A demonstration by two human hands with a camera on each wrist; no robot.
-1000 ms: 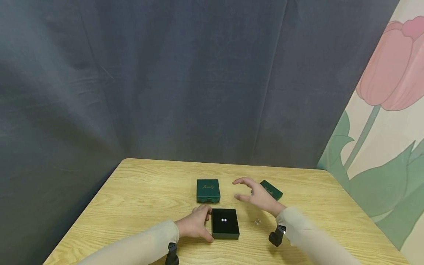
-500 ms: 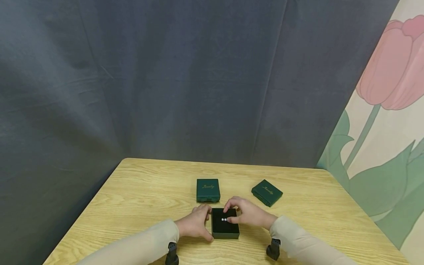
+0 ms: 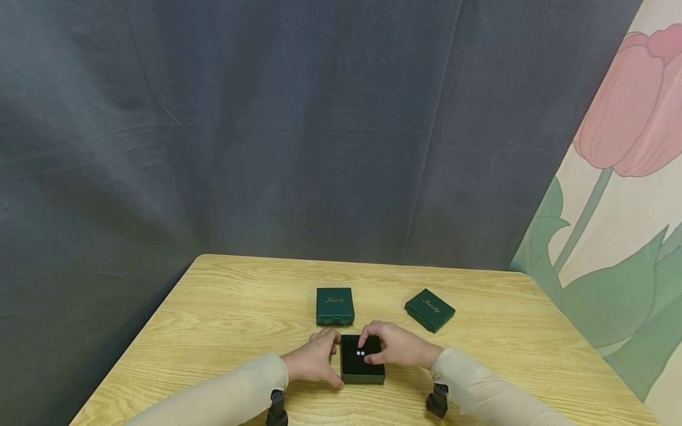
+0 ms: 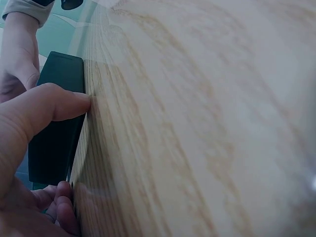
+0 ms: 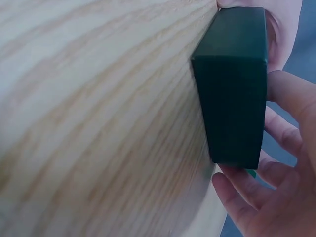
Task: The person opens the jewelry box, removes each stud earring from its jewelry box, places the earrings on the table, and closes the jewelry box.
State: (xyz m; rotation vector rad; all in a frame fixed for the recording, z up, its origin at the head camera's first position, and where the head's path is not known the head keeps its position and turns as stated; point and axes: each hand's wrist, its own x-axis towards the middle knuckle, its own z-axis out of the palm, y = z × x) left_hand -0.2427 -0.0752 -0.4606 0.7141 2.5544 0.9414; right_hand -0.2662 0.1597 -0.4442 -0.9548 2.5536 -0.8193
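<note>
A dark green jewelry box [image 3: 363,378] sits uncovered on the table, its black lining facing up. Two small pearl earrings [image 3: 360,353] show side by side on the lining. My left hand [image 3: 315,358] holds the box at its left side, thumb at the near corner and fingers at the far one. Over the box's right part is my right hand [image 3: 395,346], index finger and thumb parted around the pearls. Whether its fingertips touch the pearls I cannot tell. In the right wrist view, other fingers of the right hand [image 5: 284,158] lie beside the box [image 5: 232,108].
A closed green box with gold lettering [image 3: 335,306] stands just behind the uncovered box. Another lettered green box [image 3: 430,310] lies at an angle to the back right. The wooden table [image 3: 250,296] ends at a dark curtain [image 3: 319,148].
My right hand has come left and down from above the table to the uncovered box, its finger and thumb now around the pearls. The left hand has kept its place.
</note>
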